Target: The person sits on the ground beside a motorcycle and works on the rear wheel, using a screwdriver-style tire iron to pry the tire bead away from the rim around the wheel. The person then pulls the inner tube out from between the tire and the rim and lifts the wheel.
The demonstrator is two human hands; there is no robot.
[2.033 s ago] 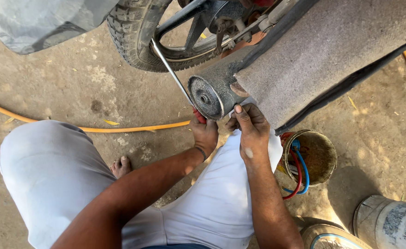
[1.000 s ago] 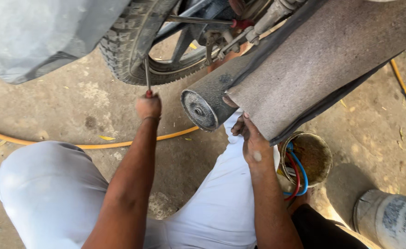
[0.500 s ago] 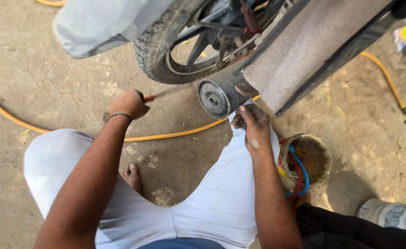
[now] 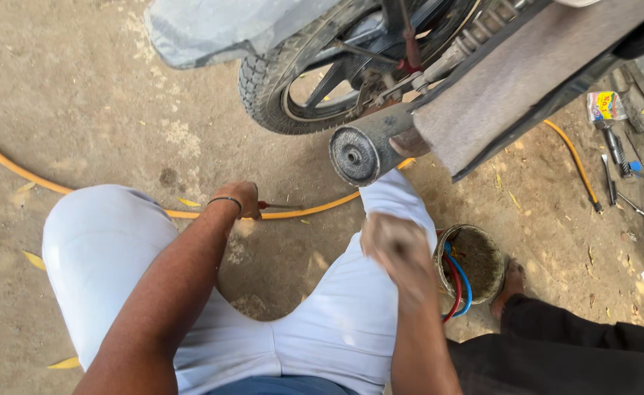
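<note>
I am squatting in white trousers behind a motorcycle. Its rear wheel (image 4: 300, 80) and the round end of its exhaust pipe (image 4: 355, 155) are just ahead of my knees. My left hand (image 4: 240, 199), with a dark bangle on the wrist, is closed around a thin metal tool with a red handle (image 4: 278, 206) held low over the ground. My right hand (image 4: 396, 249) is blurred above my right knee, away from the exhaust; I cannot tell whether it holds anything.
A yellow hose (image 4: 117, 201) curves across the dirt ground. A rusty tin (image 4: 474, 265) with red and blue wires stands by my right knee. Another person's foot and dark trouser leg (image 4: 556, 336) are at the right. Loose tools (image 4: 622, 175) lie at the far right.
My left hand pulled the thin tool away from the wheel and lowered it toward the ground. My right hand left the exhaust end and came back over my knee.
</note>
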